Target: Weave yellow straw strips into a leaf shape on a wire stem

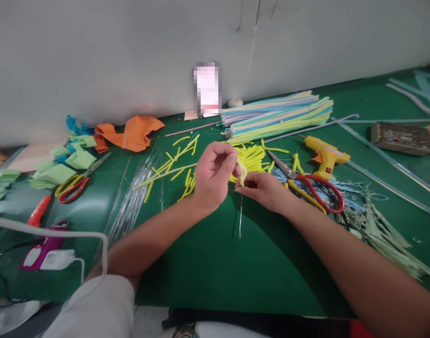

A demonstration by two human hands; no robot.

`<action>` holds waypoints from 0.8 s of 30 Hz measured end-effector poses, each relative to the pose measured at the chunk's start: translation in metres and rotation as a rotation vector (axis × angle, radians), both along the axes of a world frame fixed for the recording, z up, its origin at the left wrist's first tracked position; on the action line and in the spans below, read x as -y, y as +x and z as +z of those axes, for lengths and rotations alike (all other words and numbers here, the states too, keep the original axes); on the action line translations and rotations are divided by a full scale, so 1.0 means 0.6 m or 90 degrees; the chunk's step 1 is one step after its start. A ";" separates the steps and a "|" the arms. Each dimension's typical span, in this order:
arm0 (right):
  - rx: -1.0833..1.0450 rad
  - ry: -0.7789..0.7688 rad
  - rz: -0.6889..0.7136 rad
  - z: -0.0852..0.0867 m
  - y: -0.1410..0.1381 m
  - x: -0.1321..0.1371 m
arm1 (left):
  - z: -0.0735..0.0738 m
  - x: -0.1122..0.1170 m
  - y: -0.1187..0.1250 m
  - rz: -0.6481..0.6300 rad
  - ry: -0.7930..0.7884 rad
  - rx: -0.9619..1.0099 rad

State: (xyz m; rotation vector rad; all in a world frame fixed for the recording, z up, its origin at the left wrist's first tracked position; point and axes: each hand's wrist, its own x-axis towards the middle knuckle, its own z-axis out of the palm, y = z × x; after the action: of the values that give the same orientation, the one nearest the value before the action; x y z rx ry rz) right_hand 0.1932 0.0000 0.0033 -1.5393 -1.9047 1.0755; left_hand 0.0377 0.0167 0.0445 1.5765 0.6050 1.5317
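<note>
My left hand [216,173] is closed, thumb against fingers, pinching the top of a bent pale-yellow pipe cleaner [242,170]. At the lower end of that piece, my right hand [262,190] is closed too, its thumb and fingertips pressed on it. A thin silvery wire [240,218] hangs below the fingertips; where it joins the pipe cleaner is hidden. Just behind the hands lies a heap of short yellow pipe cleaner pieces [253,157]. More cut yellow pieces [175,162] are scattered to the left of my left hand.
Red-and-yellow-handled scissors [318,192] and a yellow glue gun [325,156] lie right. A pipe cleaner bundle [278,117] and a phone [207,89] are by the wall. Left are wires [133,199], other scissors [74,187], orange paper [139,133] and a purple power strip [42,251].
</note>
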 end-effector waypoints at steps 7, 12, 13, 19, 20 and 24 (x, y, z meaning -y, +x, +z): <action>0.003 0.006 0.008 0.004 0.000 0.002 | -0.003 -0.006 -0.006 0.033 0.045 -0.045; 0.028 0.032 0.011 0.001 0.000 0.002 | -0.029 -0.014 -0.018 -0.033 0.143 -0.097; 0.025 0.028 0.011 0.000 0.001 0.002 | -0.036 -0.018 -0.021 -0.034 0.129 -0.098; 0.025 0.023 0.012 -0.008 0.003 0.001 | -0.055 -0.030 -0.029 0.001 0.093 -0.286; 0.028 0.027 0.012 -0.009 0.002 0.001 | -0.055 -0.029 -0.026 0.011 0.094 -0.301; 0.013 0.037 0.006 -0.008 0.001 0.004 | -0.055 -0.024 -0.019 0.010 0.072 -0.343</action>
State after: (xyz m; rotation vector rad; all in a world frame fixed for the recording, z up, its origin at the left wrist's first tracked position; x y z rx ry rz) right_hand 0.1935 -0.0021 -0.0014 -1.5158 -1.9419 1.0032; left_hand 0.0266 0.0308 0.0113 2.0946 0.8346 1.1619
